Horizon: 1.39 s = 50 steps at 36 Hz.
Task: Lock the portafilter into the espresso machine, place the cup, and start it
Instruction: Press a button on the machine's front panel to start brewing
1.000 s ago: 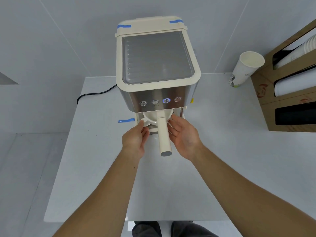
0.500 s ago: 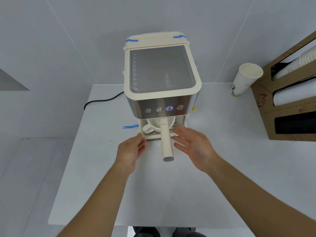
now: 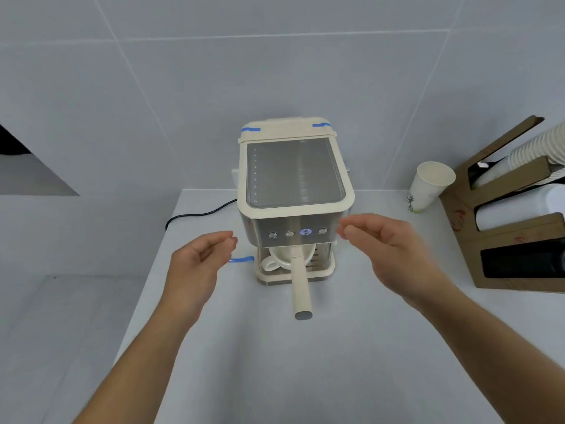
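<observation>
With the portafilter [image 3: 301, 289] seated, handle toward 6 o'clock, and the cup [image 3: 286, 258] beneath, both hands' fingers [image 3: 360, 229] hang loosely curled, empty; starting the espresso machine [image 3: 295, 179] likely remains

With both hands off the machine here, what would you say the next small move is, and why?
Probably bring the right hand to the button row and press one, likely beside the lit button. The portafilter sits in place with its handle straight out, the cup is under it, and both hands are empty.
</observation>
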### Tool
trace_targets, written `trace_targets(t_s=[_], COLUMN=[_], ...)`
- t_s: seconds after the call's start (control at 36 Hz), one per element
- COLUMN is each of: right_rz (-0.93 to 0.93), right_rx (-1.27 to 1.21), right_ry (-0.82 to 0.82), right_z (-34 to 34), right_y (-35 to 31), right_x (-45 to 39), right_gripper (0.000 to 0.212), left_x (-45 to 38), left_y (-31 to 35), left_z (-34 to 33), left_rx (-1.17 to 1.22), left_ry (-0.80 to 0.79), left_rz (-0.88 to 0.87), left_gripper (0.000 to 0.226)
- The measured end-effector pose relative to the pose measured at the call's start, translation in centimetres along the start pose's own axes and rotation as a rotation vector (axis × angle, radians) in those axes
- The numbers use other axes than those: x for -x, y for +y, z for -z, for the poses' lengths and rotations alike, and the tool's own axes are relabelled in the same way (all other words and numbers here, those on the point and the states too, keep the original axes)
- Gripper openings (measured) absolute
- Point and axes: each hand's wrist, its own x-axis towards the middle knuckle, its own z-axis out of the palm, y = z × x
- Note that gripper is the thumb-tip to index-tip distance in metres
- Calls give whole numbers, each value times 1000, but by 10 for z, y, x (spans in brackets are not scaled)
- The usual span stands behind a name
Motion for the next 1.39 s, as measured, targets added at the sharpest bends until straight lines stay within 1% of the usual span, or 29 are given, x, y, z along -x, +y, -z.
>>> trace_targets(t_s=[0.03,0.08,0.17,0.22,0.28,0.39,0.47,0.58,0.67,0.72,0.78,0.86,1.06,1.39], right_rz=[38,102,213,342,444,459,465,506,543,605,660,682,780,826], right_rx=[53,164,363,519,631,789,887,939,968,1009,1027,1029,1023,1017], right_ry=[3,-1,8,22,-1,-131,-197,-241,-245,-224,-183,-147,3,64], right_z=[2,4,4,3,2,-2,-6,-9,-12,-14,-15,-17,-25,-27], right_y=[-7,-20,-33,-40,-44,-45,-40,-32,-27,-20,-9,6,24,30], right_x=[-2,-6,-16,-23,-32,-47,-57,-62,-62,-61,-63,-67,-75,-77], right_gripper=[25,20,27,31,34,48,51,51,48,48,54,63,64,63], left_x=[-1,-2,-4,-6,-11,-25,-36,-47,-54,-57,-60,-62,-63,-62], left_y=[7,22,41,50,57,61,58,55,53,52,51,47,40,31], left_z=[0,-1,-4,-5,-8,-14,-18,-21,-21,-21,-21,-21,-21,-22], left_rx=[-39,-115,-241,-411,-583,-786,-848,-967,-996,-1019,-1039,-1043,-1021,-974], left_ry=[-2,-14,-70,-105,-129,-231,-291,-343,-369,-380,-388,-382,-336,-306], left_rz=[-47,-129,-256,-362,-440,-545,-561,-591,-621,-638,-656,-687,-764,-790], left_gripper=[14,16,24,30,36,46,50,54,56,58,60,61,60,59])
